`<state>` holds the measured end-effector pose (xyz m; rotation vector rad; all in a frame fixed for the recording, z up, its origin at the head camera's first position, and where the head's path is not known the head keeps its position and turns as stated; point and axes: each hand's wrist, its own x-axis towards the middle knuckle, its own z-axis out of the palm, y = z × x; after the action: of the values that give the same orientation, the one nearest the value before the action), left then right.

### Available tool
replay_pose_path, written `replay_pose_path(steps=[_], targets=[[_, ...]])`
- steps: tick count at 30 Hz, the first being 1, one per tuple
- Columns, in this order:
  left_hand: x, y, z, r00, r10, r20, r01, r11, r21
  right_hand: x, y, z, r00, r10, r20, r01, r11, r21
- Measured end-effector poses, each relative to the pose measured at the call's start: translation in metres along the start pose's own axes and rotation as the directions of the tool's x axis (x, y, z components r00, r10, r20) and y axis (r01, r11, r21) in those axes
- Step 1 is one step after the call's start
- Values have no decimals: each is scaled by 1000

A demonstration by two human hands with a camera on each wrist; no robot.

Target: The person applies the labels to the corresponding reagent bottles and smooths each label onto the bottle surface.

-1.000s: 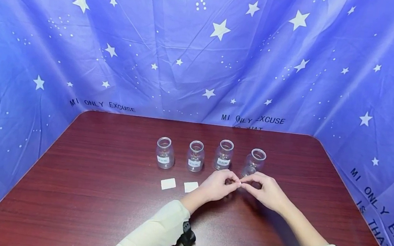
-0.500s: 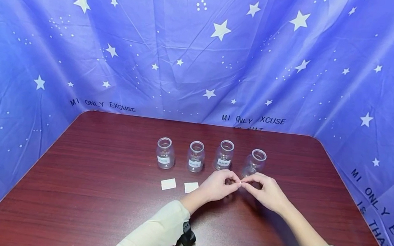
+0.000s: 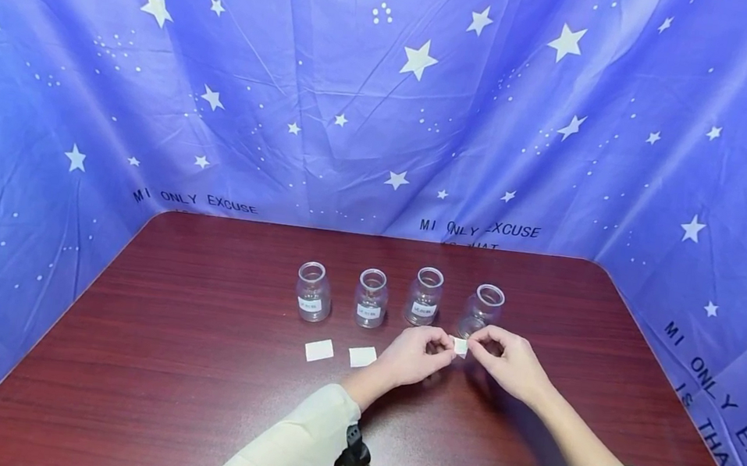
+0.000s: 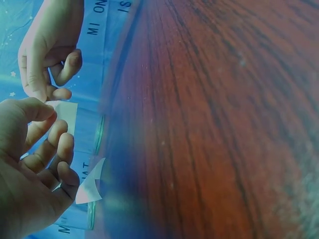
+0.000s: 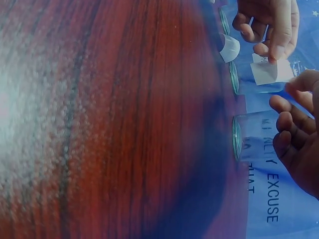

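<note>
In the head view my left hand (image 3: 409, 354) pinches a small white label (image 3: 460, 347) by its left edge. My right hand (image 3: 514, 363) holds the opposite edge between thumb and forefinger. The right wrist view shows the label (image 5: 264, 72) as two overlapping white pieces, perhaps sticker and backing; I cannot tell how far they are apart. Just behind the hands stands a clear glass jar (image 3: 488, 305), its lower part partly covered by my right fingers. I see no label on it. The other fingers of both hands are loosely bent.
Left of that jar stand three open glass jars, the left (image 3: 313, 288), middle (image 3: 372, 294) and right (image 3: 425, 295), each with a printed label. Two blank white labels, one at left (image 3: 319, 349) and one nearer (image 3: 361, 356), lie on the brown table (image 3: 184, 381). A starry blue curtain (image 3: 362, 105) surrounds it.
Half a second ago the fingertips met and hid most of the label. The right fingertips have since shifted slightly right, and the white label shows between the hands.
</note>
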<state>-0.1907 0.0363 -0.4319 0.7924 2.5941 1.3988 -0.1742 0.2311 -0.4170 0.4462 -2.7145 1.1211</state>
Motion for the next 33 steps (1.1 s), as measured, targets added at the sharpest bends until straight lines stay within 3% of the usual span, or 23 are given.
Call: replay_pose_path(steps=[21, 33], targets=[[-1, 0, 4, 998, -58, -16, 58, 998, -7, -2, 8, -12, 988, 86, -130, -76, 994, 79], [-2, 0, 4, 997, -81, -16, 81, 997, -1, -3, 13, -16, 979, 86, -187, -72, 994, 78]])
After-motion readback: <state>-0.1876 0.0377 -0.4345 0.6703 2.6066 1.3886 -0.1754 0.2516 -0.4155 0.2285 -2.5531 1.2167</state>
